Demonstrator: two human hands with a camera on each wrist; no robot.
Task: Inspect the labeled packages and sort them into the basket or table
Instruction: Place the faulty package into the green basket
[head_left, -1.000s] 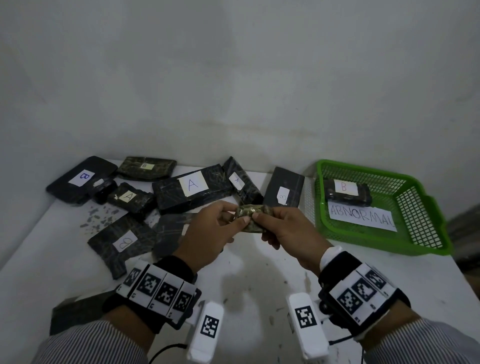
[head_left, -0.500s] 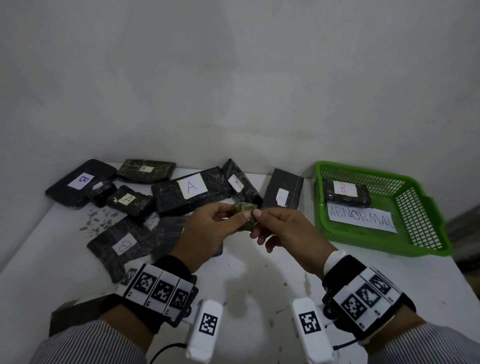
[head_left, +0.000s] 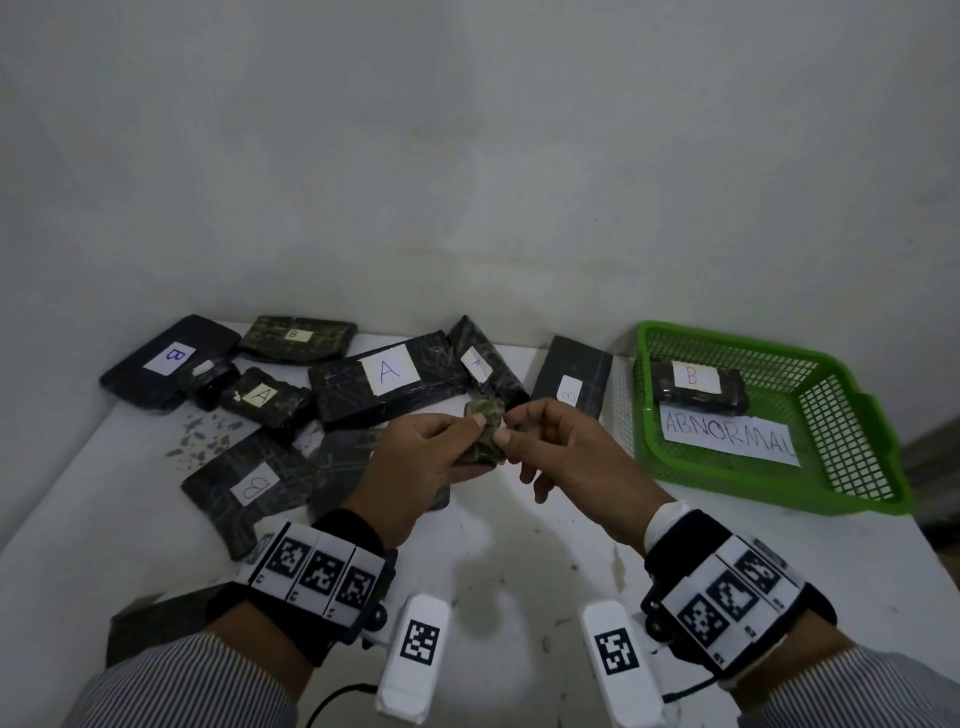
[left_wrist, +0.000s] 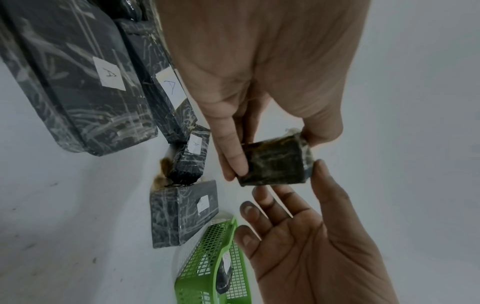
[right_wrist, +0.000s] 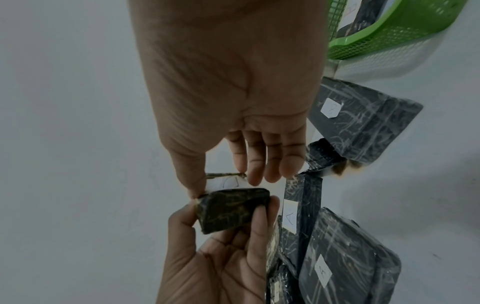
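Head view: centre frame, left hand (head_left: 415, 462) grips small package (head_left: 484, 432), right hand (head_left: 563, 447) pinches its edge, above counter (head_left: 519, 561) | Left wrist: basket (left_wrist: 207, 267) bottom centre | Right wrist: label half hidden; misreading risks wrong bin.

A plain pale grey-white wall (head_left: 467, 156) fills the upper part of the head view, matt and faintly mottled, with a soft smudged band low down near where it meets the tabletop (head_left: 493, 561). The tabletop is white, its surface scuffed and speckled with small dark marks and chips. Light is dim and even, casting soft shadows on the white surface. At the far right edge, beyond the tabletop's corner, a dark strip of the room (head_left: 935, 457) shows, too blurred to identify.
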